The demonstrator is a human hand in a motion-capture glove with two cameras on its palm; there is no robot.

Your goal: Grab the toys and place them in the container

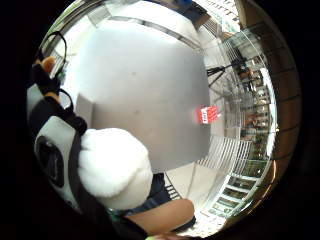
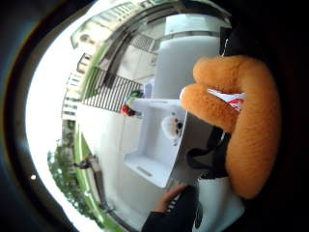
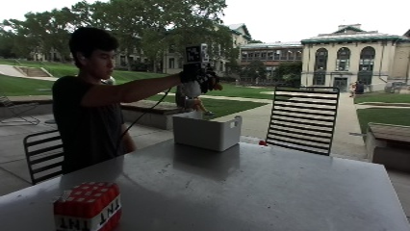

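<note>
The grey table (image 3: 269, 192) stretches wide, far under the fingers, with the white container (image 3: 206, 131) standing on it below the gloved right hand (image 3: 197, 77). That hand is up in the air over the container, fingers curled around a plush toy (image 3: 189, 91) with a white body and orange parts; the toy hangs from the fingers, above the container's open top. The thumb-side palm view shows the orange plush (image 2: 241, 121) right against the palm, with the container (image 2: 154, 140) below it and a small pale plush face (image 2: 171, 126) already lying inside. The little-finger-side view has the white fluffy part (image 1: 114, 167) pressed close beside the glove straps, the table (image 1: 145, 90) beneath. Well away from the fingers, at the table's near corner, sits a red TNT block toy (image 3: 88, 207), also visible as a small red block (image 1: 208, 114) on the tabletop. A small red object (image 3: 262, 142) lies just beside the container, too small to identify.
</note>
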